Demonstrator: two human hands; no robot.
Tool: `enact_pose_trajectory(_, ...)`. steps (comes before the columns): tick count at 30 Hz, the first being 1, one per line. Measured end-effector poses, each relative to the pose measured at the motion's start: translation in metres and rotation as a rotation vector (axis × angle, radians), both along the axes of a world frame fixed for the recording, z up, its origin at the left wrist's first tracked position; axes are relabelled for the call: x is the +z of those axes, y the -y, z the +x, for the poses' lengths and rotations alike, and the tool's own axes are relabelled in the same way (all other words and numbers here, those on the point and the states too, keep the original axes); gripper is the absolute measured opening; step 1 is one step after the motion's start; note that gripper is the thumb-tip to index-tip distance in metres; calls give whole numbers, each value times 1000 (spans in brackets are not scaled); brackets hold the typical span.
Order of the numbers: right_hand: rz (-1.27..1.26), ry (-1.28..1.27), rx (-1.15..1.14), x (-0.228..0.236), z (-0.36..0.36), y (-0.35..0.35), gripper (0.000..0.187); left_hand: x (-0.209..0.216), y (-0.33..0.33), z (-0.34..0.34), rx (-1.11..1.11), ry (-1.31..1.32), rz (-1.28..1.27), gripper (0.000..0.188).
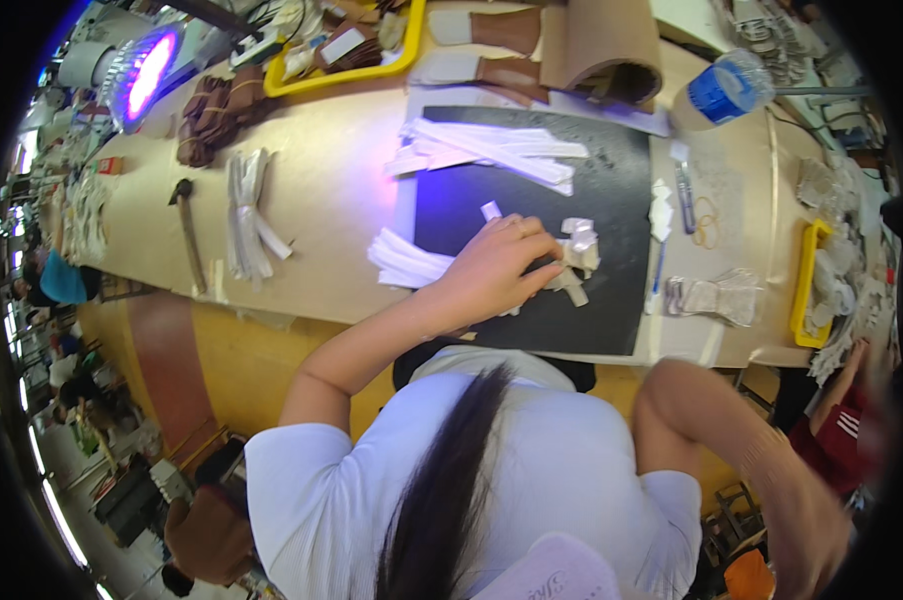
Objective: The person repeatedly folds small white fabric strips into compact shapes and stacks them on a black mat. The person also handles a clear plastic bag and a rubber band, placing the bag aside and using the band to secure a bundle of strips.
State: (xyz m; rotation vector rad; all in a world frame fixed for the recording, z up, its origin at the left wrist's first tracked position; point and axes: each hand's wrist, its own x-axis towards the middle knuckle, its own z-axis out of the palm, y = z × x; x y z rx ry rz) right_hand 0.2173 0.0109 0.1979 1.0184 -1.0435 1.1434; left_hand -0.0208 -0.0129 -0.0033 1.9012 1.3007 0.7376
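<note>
My left hand [511, 258] is over the black mat [611, 330], its fingers curled down and the thumb bent in. What lies between its fingertips is hidden. A short white strip end [490, 211] sticks out beyond the knuckles. Beside the fingertips lie crumpled whitish pieces [579, 243] and a short pale strip [574, 290]. White strips [406, 260] fan out left of the hand, and a larger pile of white strips [496, 150] rests at the mat's far side. My right hand [811, 540] is raised off the table at the lower right; motion smears its fingers.
Left on the table are a bundle of white strips [246, 215], a hammer-like tool [184, 230] and brown bundles [211, 115]. A lit lamp [143, 78], yellow trays [803, 290], a cardboard tube [601, 50] and a blue-labelled tub [721, 90] stand around. A cutter [684, 195] lies right.
</note>
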Motion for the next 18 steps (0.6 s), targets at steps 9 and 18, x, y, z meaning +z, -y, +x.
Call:
enact_pose_trajectory(9, -859, 1186, -738, -140, -44, -8, 18, 62, 4, 7, 175, 833, -105, 25)
enact_pose_trajectory(18, -725, 1116, -1111, -147, -54, 1, 21, 53, 6, 4, 218, 469, 260, 26)
